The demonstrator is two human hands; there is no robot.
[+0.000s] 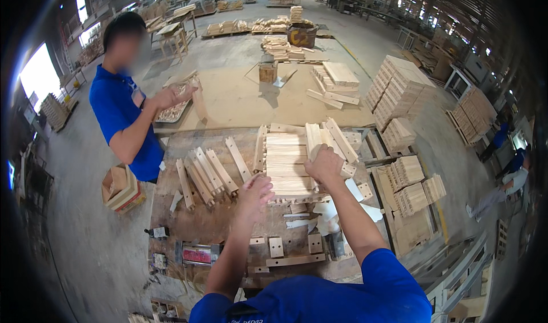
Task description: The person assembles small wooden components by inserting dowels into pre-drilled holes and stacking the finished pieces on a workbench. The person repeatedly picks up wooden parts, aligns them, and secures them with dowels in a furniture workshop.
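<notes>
Hands on slat stack [288,163]: right hand [323,164] clasps 3 o'clock edge, left hand [255,190] fingers curled at 7 o'clock corner, grasp unclear; square edges evenly.

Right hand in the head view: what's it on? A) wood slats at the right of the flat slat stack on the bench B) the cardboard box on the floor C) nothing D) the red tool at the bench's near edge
A: the right hand grips light wood slats at the right edge of the slat stack on the workbench.

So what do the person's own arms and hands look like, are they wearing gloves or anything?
No gloves: the left hand and the right hand are both bare, and so are the forearms, with no watch or rings that can be made out. Short bright blue shirt sleeves cover only the upper arms and end near the elbows.
</notes>
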